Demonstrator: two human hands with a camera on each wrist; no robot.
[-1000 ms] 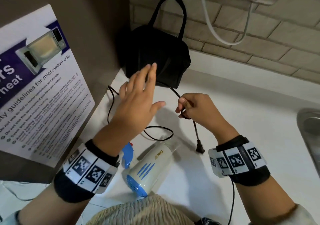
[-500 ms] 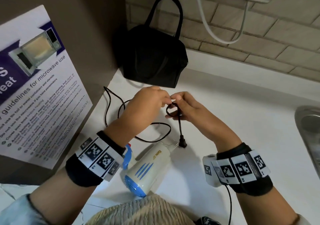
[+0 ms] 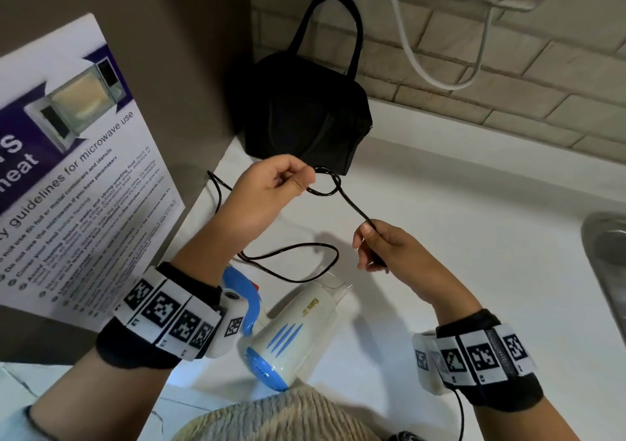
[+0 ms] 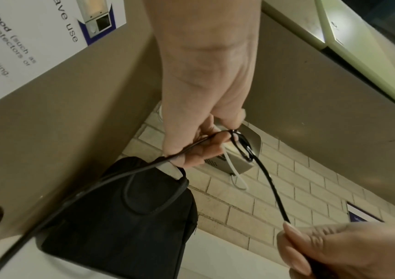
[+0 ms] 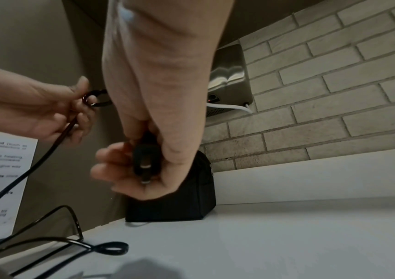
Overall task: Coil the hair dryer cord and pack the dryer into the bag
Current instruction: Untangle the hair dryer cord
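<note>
A white and blue hair dryer [image 3: 291,332] lies on the white counter [image 3: 457,237] near me. Its black cord [image 3: 352,203] runs in loose loops over the counter and up to both hands. My left hand [image 3: 271,189] pinches a small loop [image 4: 241,145] of the cord above the counter. My right hand [image 3: 382,247] grips the black plug [image 5: 145,160] at the cord's end, with a short stretch of cord taut between the hands. The black bag [image 3: 305,115] stands in the back corner with its handles up; whether it is zipped I cannot tell.
A brown cabinet side with a microwave guidelines poster [image 3: 74,169] rises at the left. A brick wall [image 3: 508,78] with a metal dispenser and white hose [image 3: 423,67] is behind. A steel sink [image 3: 606,254] sits at the right edge.
The hands, together at the small loop half a second ago, have drawn apart. My right hand slid down the cord to the plug, which now is off the counter.
</note>
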